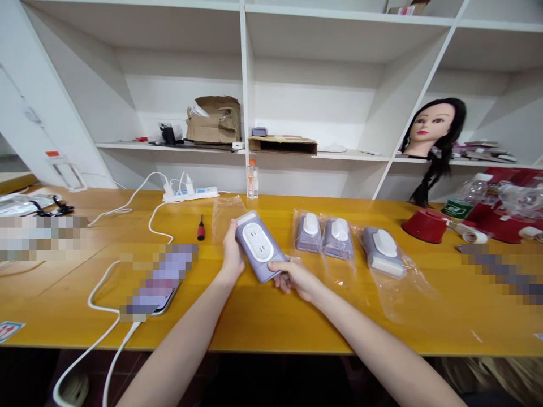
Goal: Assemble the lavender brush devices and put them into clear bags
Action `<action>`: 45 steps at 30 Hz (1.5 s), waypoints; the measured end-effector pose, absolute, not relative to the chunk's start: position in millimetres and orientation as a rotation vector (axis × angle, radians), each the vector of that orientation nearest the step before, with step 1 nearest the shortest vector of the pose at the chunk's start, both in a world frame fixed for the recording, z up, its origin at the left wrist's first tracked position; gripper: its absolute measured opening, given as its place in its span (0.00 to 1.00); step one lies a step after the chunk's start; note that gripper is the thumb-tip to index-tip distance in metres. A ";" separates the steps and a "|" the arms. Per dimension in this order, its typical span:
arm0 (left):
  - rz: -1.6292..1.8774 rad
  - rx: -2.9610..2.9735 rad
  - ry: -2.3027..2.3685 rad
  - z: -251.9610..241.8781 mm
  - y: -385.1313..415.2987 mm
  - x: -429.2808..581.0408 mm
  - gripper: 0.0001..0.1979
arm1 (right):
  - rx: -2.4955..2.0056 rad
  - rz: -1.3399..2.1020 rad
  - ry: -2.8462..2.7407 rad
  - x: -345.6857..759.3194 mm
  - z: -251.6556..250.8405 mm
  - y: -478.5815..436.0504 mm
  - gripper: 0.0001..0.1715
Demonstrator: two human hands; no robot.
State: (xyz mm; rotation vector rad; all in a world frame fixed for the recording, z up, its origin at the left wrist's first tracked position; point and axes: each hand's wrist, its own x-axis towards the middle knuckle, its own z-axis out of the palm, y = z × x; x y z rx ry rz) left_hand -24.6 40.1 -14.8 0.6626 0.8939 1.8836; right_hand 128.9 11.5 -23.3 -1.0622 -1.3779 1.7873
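A purple, rounded box-shaped device (275,255) with a white oval panel is held tilted above the table between my hands; dark slots mark the panel. My left hand (233,253) grips its left edge, the thumb near the white upper end. At the lower right corner, my right hand (297,276) pinches it, thumb on the front and fingers underneath. To the right lie three similar purple devices with raised white ovals: a left one (309,233), a middle one (338,238) and a right one (384,251), on or in clear plastic bags.
A clear bag (227,217) and a red-black screwdriver (201,229) lie left of my hands. Nearer left is a phone (163,280) with a white cable. Behind stand a power strip (190,194) and a bottle (252,180). Red cones (425,225) are right; shelves hold a mannequin head (433,127).
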 end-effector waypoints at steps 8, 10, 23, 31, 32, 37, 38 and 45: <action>1.732 1.336 1.733 -24.1 40.3 -49.6 0.14 | -1.108 1.818 -1.251 128.8 -23.9 15.4 0.16; 1.419 1.582 1.994 -29.6 40.1 -51.5 0.18 | -1.117 1.814 -1.243 129.1 -24.0 15.8 0.17; 1.424 1.421 1.953 -30.8 64.2 -59.4 0.11 | -1.112 1.834 -1.276 128.0 -27.3 16.6 0.14; 1.737 1.114 1.344 -15.1 73.8 -63.2 0.14 | -1.000 1.869 -1.297 130.7 -19.0 10.1 0.14; 1.749 1.074 1.281 -12.4 72.1 -61.4 0.18 | -0.971 1.880 -1.311 131.2 -16.2 8.2 0.15; 1.735 0.777 0.714 4.4 52.8 -48.8 0.27 | -0.858 1.960 -1.409 131.5 -0.6 -1.0 0.18; 1.649 0.736 0.609 6.6 48.6 -46.3 0.29 | -0.874 1.955 -1.436 130.8 1.8 -1.9 0.18; 1.500 0.549 0.402 2.1 40.1 -39.4 0.37 | -0.963 1.983 -1.499 124.7 -0.8 2.8 0.18</action>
